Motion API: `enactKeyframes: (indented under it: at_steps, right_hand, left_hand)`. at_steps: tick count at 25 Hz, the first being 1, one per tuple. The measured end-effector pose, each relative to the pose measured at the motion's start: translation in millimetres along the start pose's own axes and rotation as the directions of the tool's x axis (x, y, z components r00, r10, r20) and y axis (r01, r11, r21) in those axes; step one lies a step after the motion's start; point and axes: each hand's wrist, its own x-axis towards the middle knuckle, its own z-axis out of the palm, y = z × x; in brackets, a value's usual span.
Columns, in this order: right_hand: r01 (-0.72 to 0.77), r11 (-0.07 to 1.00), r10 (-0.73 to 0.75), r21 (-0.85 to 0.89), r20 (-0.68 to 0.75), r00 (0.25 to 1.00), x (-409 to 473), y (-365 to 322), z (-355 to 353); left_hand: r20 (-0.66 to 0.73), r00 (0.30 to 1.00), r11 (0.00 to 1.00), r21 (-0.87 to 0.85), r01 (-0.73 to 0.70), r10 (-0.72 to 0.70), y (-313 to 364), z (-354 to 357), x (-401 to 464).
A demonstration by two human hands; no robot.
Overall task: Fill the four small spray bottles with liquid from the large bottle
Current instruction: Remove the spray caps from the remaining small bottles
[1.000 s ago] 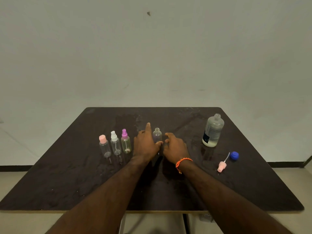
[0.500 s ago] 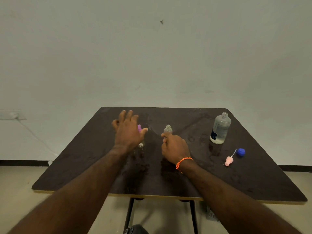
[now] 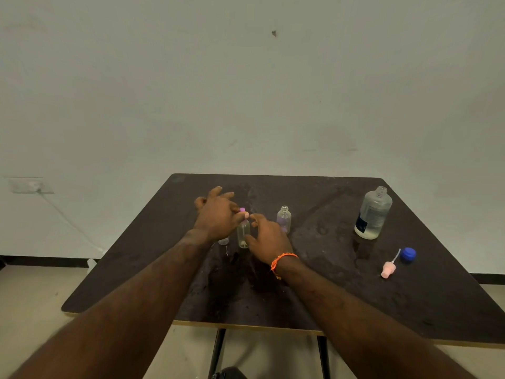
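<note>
L hand: you're pinching the purple cap of the small spray bottle, fingertips closed on it.
R hand: you're reaching w/ fingers spread, thumb touching that bottle's lower body, not clamped.
Uncapped small bottle: standing just right of your R hand.
Large bottle: standing open, far right of table.
Pink sprayer head & blue cap: lying near it.

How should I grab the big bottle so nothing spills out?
Hold the large bottle around its wide middle, coming from the side. It stands upright with no cap on, so a side hold should keep the open neck pointing up. Its blue cap lies on the table nearby.
</note>
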Motion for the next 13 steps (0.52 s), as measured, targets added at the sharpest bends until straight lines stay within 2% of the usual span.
enactKeyframes:
  at_steps: [5,7,10,13]
  right_hand:
    - [-0.010,1.000,0.009,-0.010,-0.050,0.999,-24,5,-20]
    - [-0.029,0.999,0.027,-0.029,-0.065,0.998,-39,15,-34]
    - [-0.072,0.995,0.067,-0.065,-0.071,0.995,-61,33,-55]
    - [-0.130,0.989,0.127,-0.065,-0.053,0.991,-78,45,-68]
  left_hand:
    - [-0.059,0.988,0.980,-0.133,-0.148,0.141,25,0,-24]
    - [-0.076,0.977,0.947,-0.240,-0.212,0.200,38,2,-38]
    - [0.018,0.962,0.890,-0.383,-0.246,0.274,59,8,-59]
    - [0.136,0.941,0.901,-0.357,-0.246,0.310,75,25,-73]
